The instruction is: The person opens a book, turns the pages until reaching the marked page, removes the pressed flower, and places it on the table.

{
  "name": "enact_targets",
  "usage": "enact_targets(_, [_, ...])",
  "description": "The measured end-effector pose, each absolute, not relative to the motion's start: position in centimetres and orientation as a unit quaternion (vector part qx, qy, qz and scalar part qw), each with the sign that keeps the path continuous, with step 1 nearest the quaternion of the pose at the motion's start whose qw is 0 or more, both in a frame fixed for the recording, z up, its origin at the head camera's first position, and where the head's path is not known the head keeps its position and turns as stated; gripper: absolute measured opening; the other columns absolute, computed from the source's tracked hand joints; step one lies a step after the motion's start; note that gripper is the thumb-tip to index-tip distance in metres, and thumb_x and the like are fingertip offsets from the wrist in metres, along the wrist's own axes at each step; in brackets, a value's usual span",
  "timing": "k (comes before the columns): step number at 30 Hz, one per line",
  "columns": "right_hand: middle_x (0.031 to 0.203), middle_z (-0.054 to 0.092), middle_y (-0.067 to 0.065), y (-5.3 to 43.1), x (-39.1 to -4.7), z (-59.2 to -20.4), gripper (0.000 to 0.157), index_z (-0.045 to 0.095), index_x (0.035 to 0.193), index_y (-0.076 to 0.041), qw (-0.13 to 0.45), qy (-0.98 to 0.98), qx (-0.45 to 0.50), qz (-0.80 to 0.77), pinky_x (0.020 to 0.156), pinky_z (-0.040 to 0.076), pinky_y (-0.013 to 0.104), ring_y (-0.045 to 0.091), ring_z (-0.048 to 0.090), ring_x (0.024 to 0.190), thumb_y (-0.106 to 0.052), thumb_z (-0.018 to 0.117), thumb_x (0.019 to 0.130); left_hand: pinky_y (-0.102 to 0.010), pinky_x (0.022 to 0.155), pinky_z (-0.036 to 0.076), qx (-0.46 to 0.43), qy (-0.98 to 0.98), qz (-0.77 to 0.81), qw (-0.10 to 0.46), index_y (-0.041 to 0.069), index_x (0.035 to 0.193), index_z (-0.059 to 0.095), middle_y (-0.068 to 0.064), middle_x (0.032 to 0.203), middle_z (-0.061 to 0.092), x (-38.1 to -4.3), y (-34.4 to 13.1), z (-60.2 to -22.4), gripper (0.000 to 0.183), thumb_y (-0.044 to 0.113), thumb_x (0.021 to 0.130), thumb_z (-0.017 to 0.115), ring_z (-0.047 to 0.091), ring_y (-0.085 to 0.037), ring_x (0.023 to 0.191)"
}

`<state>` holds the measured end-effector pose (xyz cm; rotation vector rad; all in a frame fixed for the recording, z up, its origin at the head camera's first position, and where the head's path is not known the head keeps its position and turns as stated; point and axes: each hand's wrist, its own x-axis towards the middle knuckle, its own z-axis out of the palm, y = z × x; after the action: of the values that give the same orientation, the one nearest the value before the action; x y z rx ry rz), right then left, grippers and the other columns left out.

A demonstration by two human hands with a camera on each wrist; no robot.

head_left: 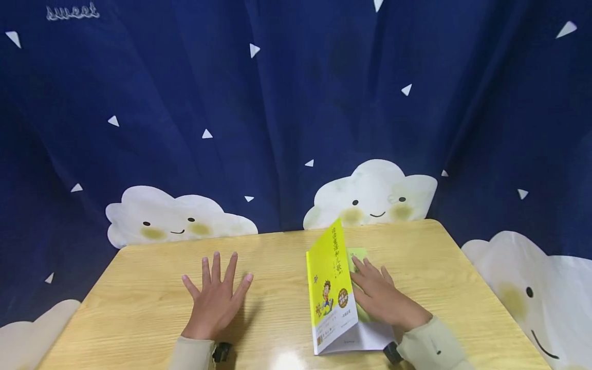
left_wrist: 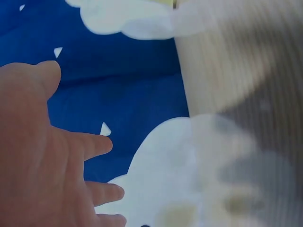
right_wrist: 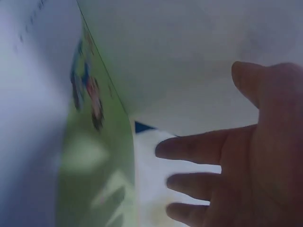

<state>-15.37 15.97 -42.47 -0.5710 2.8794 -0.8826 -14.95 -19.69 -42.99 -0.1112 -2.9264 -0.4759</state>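
A yellow-and-white booklet [head_left: 329, 293] with a cartoon running child on its cover rests on the table, its cover lifted upright. Its inner page [head_left: 358, 336], green above and white below, lies toward the table. My right hand [head_left: 386, 298] reaches in between cover and page with straight fingers; the cover hides some fingertips. In the right wrist view, the green-and-white page [right_wrist: 94, 156] is left of that hand [right_wrist: 236, 156]. My left hand [head_left: 214, 303], fingers spread and holding nothing, is over the table left of the booklet; the left wrist view also shows this hand [left_wrist: 42, 146].
The light wood table [head_left: 152, 277] has rounded far corners. Behind it hangs a dark blue curtain [head_left: 194, 92] with white triangles and smiling clouds [head_left: 374, 190]. A small black device [head_left: 222, 352] is at the left wrist, another black device [head_left: 393, 353] at the right wrist.
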Motion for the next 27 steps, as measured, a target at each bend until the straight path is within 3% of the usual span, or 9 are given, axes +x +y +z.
enact_targets(6, [0.158,0.023,0.011,14.3,-14.8,-43.1,0.057,0.038,0.149,-0.026,0.104,0.92,-0.236,-0.294,0.111,-0.002,0.065,0.037,0.012,0.145,-0.055,0.025,0.102,-0.077,0.094,-0.021,-0.026,-0.983,-0.163,0.086,0.016,0.155,0.023,-0.027,0.158,0.005,-15.0,-20.7,-42.4,0.075,0.064,0.097,0.028,-0.006,-0.05,0.142])
enact_targets(8, [0.158,0.021,0.01,13.9,-14.7,-43.2,0.059,0.034,0.151,-0.025,0.116,0.914,-0.251,-0.297,0.11,-0.004,0.065,0.036,0.011,0.146,-0.056,0.025,0.101,-0.077,0.093,-0.022,-0.024,-0.983,-0.164,0.084,0.016,0.155,0.022,-0.026,0.158,0.004,-15.0,-20.9,-42.3,0.076,0.064,0.097,0.028,-0.007,-0.049,0.142])
enact_targets(13, [0.158,0.021,0.011,12.5,-14.3,-43.4,0.063,0.033,0.152,-0.02,0.114,0.914,-0.264,-0.286,0.111,-0.005,0.063,0.036,0.011,0.146,-0.057,0.025,0.101,-0.076,0.093,-0.022,-0.019,-0.983,-0.165,0.077,0.016,0.155,0.021,-0.026,0.158,0.002,-14.9,-21.2,-42.2,0.076,0.065,0.097,0.027,-0.01,-0.048,0.142])
enact_targets(27, [0.161,0.012,0.011,9.5,-13.8,-44.9,0.07,0.024,0.154,-0.032,0.099,0.936,-0.246,-0.23,0.105,-0.004,0.073,0.039,0.001,0.146,-0.069,0.028,0.094,-0.075,0.094,-0.022,-0.014,-0.983,-0.168,0.068,0.016,0.156,0.015,-0.024,0.158,-0.005,-14.6,-22.0,-41.6,0.077,0.065,0.097,0.027,-0.016,-0.045,0.142])
